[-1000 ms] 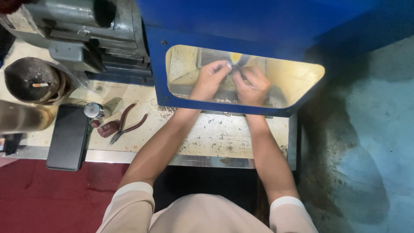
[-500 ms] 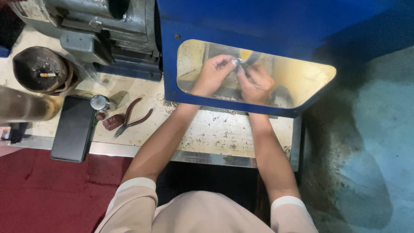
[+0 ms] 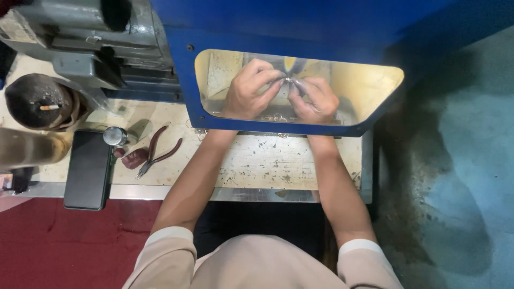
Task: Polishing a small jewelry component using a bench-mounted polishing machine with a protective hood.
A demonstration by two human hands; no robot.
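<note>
Blue-painted machine hood (image 3: 321, 27) over a scratched cream workbench (image 3: 267, 160), with a clear viewing window (image 3: 369, 91) framing both hands inside. Left hand (image 3: 249, 88) and right hand (image 3: 316, 99) close together behind that window, fingers pinched narrow on a small metal piece (image 3: 289, 80) held between them. Left of the hood: grey motor (image 3: 80, 37), black phone (image 3: 88, 168), red-handled pliers (image 3: 158, 152)

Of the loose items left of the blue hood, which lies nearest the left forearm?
The red-handled pliers, lying beside the left forearm; the black phone and round metal cap sit farther left.
</note>
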